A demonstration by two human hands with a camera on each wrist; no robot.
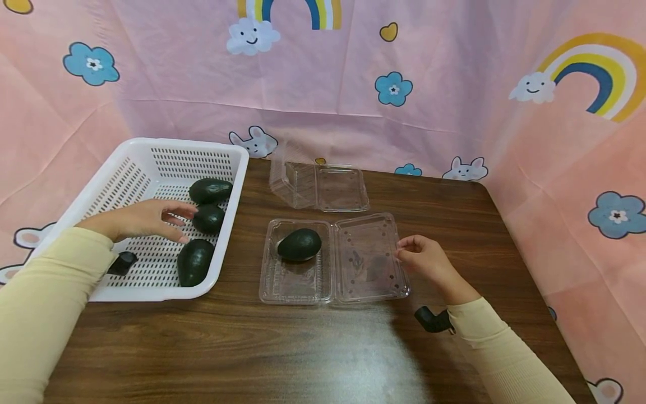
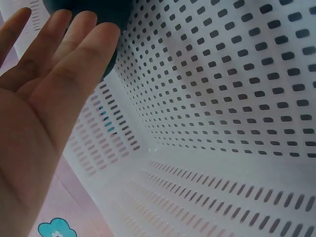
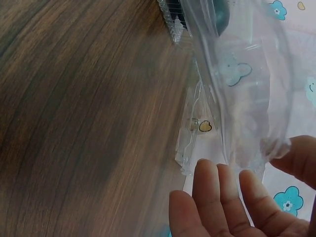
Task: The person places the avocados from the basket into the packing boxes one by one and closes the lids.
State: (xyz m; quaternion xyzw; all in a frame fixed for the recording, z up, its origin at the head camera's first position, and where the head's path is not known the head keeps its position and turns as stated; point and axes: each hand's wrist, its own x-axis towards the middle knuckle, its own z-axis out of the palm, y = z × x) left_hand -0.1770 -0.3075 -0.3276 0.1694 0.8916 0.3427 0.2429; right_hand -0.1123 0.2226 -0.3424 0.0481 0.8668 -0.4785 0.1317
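Observation:
My left hand point(image 1: 151, 219) reaches into the white basket point(image 1: 233, 224), its fingers loosely bent beside the middle avocado point(image 1: 209, 219) and holding nothing. Two more dark green avocados lie along the same side, one farther back point(image 1: 210, 191) and one nearer point(image 1: 195, 262). In the left wrist view, the fingertips overlap an avocado point(image 2: 94, 7); whether they touch it I cannot tell. My right hand point(image 1: 426, 258) pinches the outer edge of the lid point(image 1: 368, 258) of an unfolded clear plastic clamshell. A single avocado point(image 1: 300, 244) lies in that clamshell's base point(image 1: 298, 286).
Behind the clamshell stands a second clear clamshell point(image 1: 343, 189), its lid raised at the left. The brown wooden table point(image 1: 303, 348) ends at a patterned pink cloth point(image 1: 323, 84) at the back and right. Black wrist devices hang under both forearms.

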